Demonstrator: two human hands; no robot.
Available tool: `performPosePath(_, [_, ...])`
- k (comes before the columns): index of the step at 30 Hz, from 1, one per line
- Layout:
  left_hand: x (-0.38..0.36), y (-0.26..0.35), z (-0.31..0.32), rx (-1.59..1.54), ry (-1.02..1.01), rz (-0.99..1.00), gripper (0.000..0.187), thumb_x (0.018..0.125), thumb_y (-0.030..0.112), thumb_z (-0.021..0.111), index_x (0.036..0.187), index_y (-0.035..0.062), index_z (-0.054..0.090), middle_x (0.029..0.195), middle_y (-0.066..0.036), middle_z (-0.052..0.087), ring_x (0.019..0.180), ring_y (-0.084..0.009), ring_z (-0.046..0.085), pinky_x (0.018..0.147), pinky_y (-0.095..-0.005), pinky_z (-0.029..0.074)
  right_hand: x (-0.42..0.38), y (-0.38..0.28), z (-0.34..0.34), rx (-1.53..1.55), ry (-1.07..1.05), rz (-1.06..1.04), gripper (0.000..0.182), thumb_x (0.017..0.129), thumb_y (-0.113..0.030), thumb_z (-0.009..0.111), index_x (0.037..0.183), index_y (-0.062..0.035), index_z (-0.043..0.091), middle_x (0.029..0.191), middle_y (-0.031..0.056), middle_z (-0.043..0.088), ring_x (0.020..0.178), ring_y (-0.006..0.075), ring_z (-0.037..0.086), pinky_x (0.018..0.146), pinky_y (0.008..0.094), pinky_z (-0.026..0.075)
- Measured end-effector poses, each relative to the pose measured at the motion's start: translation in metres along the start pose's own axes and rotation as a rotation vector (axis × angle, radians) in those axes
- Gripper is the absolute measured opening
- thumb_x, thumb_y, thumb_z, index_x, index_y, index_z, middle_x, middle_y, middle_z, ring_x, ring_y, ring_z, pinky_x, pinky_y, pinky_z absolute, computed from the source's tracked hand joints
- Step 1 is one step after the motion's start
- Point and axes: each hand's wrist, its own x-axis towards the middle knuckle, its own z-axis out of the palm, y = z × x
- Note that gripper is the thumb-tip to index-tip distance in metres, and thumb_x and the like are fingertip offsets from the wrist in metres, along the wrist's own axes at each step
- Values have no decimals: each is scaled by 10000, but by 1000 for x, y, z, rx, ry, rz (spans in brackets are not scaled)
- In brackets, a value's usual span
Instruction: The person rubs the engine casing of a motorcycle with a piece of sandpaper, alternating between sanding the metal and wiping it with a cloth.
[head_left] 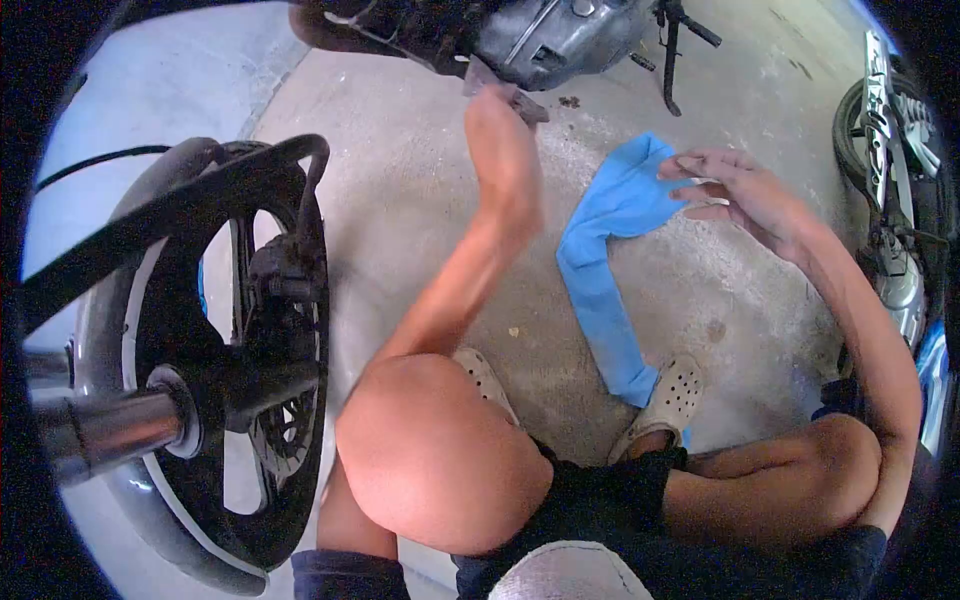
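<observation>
My left hand (pixel 495 115) reaches forward, fingers closed around a dirty greyish rag (pixel 480 76). A corner of the rag sticks up against the underside of the motorcycle engine (pixel 555 45), and its darker end hangs beside my fingers. On the right, my right hand (pixel 735 190) hovers with fingers apart, its fingertips overlapping the edge of a long blue cloth (pixel 600 270). This cloth lies bent across the concrete floor, its lower end against my beige clog (pixel 670 400).
Close on my left stands a motorcycle wheel (pixel 310 350) with a black fender and a thick fork tube (pixel 120 420). A footpeg and lever (pixel 675 60) jut down at the top. Another motorcycle (pixel 885 180) stands along the right edge. My knees frame the concrete floor (pixel 400 200).
</observation>
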Motion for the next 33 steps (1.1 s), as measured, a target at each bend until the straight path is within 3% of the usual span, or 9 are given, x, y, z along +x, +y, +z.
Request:
performPosePath(3, [11,-14,14,50,72,40,177,900,146,405,981,84,550,903,-34,551,825,-148,494,831,-338,410,1,3,-1,-10,-20,2,404,988,-304,507,1261,-13,570,1257,84,607,1066,191,593,905,314,493])
performPosePath(10, [13,-2,2,-90,-46,13,167,895,166,414,964,79,538,896,-31,543,816,-141,483,821,-320,408,-5,-1,1,5,-6,-11,398,993,-293,502,1275,-16,556,1255,85,608,1067,186,593,895,301,499])
performPosePath(12, [2,-5,17,70,81,50,198,935,194,362,890,73,512,773,-15,496,726,-147,459,664,-317,383,-2,0,0,3,7,20,403,992,-299,504,1276,-18,553,1254,84,608,1065,184,593,898,303,497])
performPosePath(13, [6,-13,20,65,83,45,198,935,194,362,890,73,512,773,-15,496,726,-147,459,664,-317,383,1,0,-1,-4,11,44,407,991,-306,506,1276,-20,551,1253,83,608,1062,181,592,901,304,495])
performPosePath(16, [29,-31,4,214,164,155,221,958,209,344,949,98,535,840,-28,545,786,-152,502,720,-314,419,3,1,-2,8,7,37,413,990,-319,505,1273,-22,553,1252,76,609,1053,176,593,904,305,491])
performPosePath(18, [43,-14,-24,-54,-206,-12,178,944,161,389,996,74,535,953,-60,573,882,-168,535,853,-375,449,1,-1,3,5,-1,32,417,988,-323,508,1271,-21,555,1252,74,610,1055,177,593,905,306,490])
performPosePath(23, [13,-5,-19,-27,-203,26,204,960,171,363,1021,76,534,956,-74,574,889,-178,537,898,-416,447,1,-4,2,-18,-12,31,418,986,-322,510,1266,-14,557,1249,74,610,1060,180,590,910,311,487])
performPosePath(29, [8,-5,-3,200,24,4,217,956,188,370,986,64,545,909,-67,555,864,-179,525,909,-406,440,6,-3,-5,-14,-22,25,409,996,-292,487,1279,-2,545,1275,84,599,1076,204,593,913,320,485])
performPosePath(33, [41,-4,-31,143,-201,-91,258,952,175,375,1075,24,544,991,-111,602,916,-225,571,938,-422,446,17,6,-5,43,-65,15,393,999,-274,487,1278,-3,541,1264,89,600,1065,207,598,907,319,498])
